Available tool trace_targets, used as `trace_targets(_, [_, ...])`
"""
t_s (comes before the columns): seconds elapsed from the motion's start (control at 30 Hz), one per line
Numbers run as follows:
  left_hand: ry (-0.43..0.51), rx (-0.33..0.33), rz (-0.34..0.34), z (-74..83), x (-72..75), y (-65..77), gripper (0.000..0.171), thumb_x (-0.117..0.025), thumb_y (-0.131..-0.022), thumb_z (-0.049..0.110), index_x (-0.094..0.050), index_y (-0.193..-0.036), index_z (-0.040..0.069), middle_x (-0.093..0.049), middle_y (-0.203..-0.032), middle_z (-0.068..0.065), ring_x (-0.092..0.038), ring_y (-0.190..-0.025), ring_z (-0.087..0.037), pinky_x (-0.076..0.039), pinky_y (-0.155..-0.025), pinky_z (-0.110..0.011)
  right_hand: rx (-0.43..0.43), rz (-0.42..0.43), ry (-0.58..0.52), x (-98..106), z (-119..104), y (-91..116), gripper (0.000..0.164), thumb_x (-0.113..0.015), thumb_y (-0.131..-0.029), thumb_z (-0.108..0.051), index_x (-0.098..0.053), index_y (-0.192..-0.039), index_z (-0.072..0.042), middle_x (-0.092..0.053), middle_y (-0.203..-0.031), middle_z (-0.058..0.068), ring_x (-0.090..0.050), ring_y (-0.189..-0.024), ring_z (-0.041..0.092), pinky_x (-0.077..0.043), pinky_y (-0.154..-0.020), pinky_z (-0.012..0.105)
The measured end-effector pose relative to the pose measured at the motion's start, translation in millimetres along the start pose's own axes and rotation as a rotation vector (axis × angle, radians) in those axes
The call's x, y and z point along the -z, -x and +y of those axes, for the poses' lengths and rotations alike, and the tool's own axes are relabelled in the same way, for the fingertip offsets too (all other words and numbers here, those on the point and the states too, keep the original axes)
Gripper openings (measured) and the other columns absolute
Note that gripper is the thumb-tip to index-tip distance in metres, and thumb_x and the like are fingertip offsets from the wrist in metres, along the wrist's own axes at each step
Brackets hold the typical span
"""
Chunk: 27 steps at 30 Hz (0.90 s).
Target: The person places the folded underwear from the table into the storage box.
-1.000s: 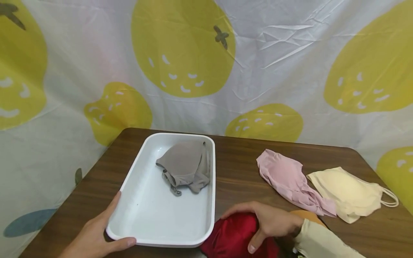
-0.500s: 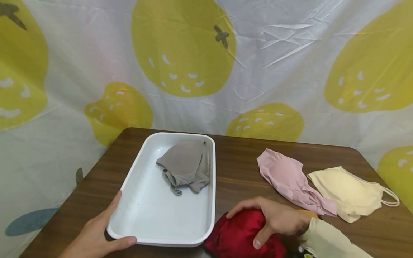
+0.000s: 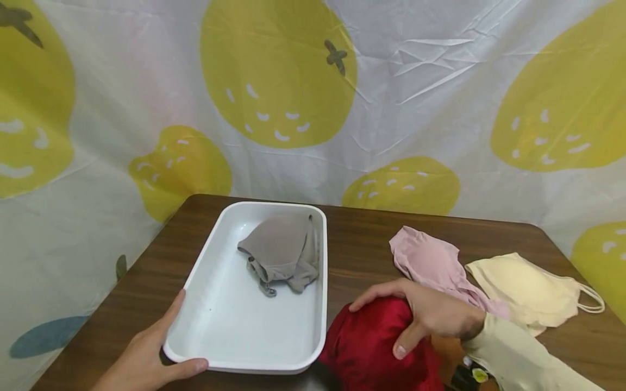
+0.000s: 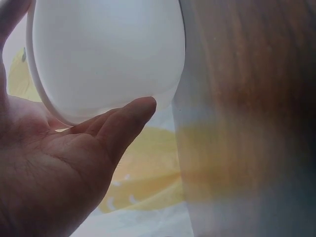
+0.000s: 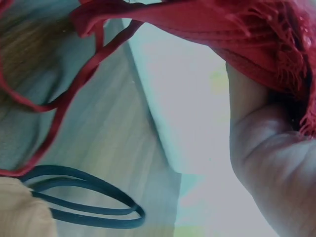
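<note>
My left hand (image 3: 142,347) grips the near left corner of a white rectangular tray (image 3: 320,304), thumb at the front rim and fingers along the side. In the left wrist view that hand (image 4: 64,153) lies around the tray's end (image 4: 108,54). A grey bra (image 3: 276,247) lies folded inside, toward the far right. Right of the tray, my right hand (image 3: 430,315) holds a shiny red bra (image 3: 376,342), thumb and fingers spread over its cup. Thin red straps (image 5: 74,94) hang from it in the right wrist view; the fingertips there are hidden by cloth.
A pink bra (image 3: 425,258) and a cream bra (image 3: 528,290) lie on the brown wooden table (image 3: 362,250) at the right. Under my right forearm are an orange-brown cloth (image 3: 447,350) and a dark item with a green patch (image 3: 479,374). Dark strap loops (image 5: 94,202) lie nearby.
My right hand has moved right and slightly up with the red bra, away from the tray's corner. The left hand and tray stay nearly still.
</note>
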<state>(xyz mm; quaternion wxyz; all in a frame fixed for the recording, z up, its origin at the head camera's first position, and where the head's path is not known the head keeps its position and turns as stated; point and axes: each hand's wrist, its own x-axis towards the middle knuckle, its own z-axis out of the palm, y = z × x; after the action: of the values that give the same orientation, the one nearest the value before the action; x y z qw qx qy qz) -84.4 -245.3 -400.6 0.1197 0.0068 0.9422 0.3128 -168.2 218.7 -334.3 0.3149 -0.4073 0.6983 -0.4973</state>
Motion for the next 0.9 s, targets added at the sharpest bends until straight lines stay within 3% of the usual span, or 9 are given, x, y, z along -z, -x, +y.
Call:
trace_targets(0.23, [0.052,0.057,-0.037,3.1,0.3,0.1,0.128,-0.076,-0.08,0.059,0.015,-0.161,0.019,-0.016,-0.165,-0.028,-0.042,-0.14,-0.051,-0.044,-0.106,-0.066,0.019,-0.019,-0.014,7.1,-12.2,-0.9,0.073,-0.084,-0.071,0.0,-0.056,-0.139,-0.006,-0.064,-0.137,0.011,-0.07,-0.106,0.016,-0.057,-0.092,0.029])
trace_targets(0.47, [0.008,-0.005,-0.006,2.6,1.1,0.1,0.127,-0.077,-0.08,0.057,0.013,-0.161,0.017,-0.02,-0.163,-0.03,-0.05,-0.133,-0.049,-0.047,-0.102,-0.065,-0.01,-0.041,0.013,13.1,-24.5,0.1,0.072,-0.083,-0.073,-0.002,-0.056,-0.139,-0.008,-0.063,-0.137,0.011,-0.069,-0.107,0.019,-0.058,-0.092,0.03])
trace_targets(0.63, [0.041,0.024,-0.02,2.6,0.7,0.4,0.128,-0.077,-0.079,0.058,0.014,-0.161,0.02,-0.018,-0.165,-0.029,-0.049,-0.135,-0.048,-0.047,-0.103,-0.065,-0.008,-0.032,0.033,19.0,-36.7,2.2,0.071,-0.082,-0.073,-0.002,-0.055,-0.139,-0.008,-0.062,-0.137,0.01,-0.068,-0.11,0.021,-0.058,-0.092,0.031])
trace_targets(0.8, [0.043,0.038,-0.023,0.8,-0.1,0.3,0.128,-0.077,-0.08,0.059,0.015,-0.161,0.02,-0.017,-0.165,-0.029,-0.045,-0.137,-0.049,-0.045,-0.104,-0.065,0.032,0.055,0.162,21.3,-46.3,-1.1,0.073,-0.085,-0.072,-0.006,-0.057,-0.139,-0.012,-0.062,-0.137,0.007,-0.063,-0.115,0.016,-0.056,-0.092,0.027])
trace_targets(0.9, [0.046,0.041,-0.025,1.2,0.0,-0.5,0.128,-0.077,-0.079,0.059,0.015,-0.161,0.022,-0.018,-0.165,-0.028,-0.048,-0.135,-0.048,-0.046,-0.103,-0.065,0.004,0.153,0.281,19.8,-50.4,-4.3,0.073,-0.088,-0.071,-0.014,-0.059,-0.138,-0.02,-0.062,-0.135,0.004,-0.059,-0.117,0.012,-0.055,-0.091,0.025])
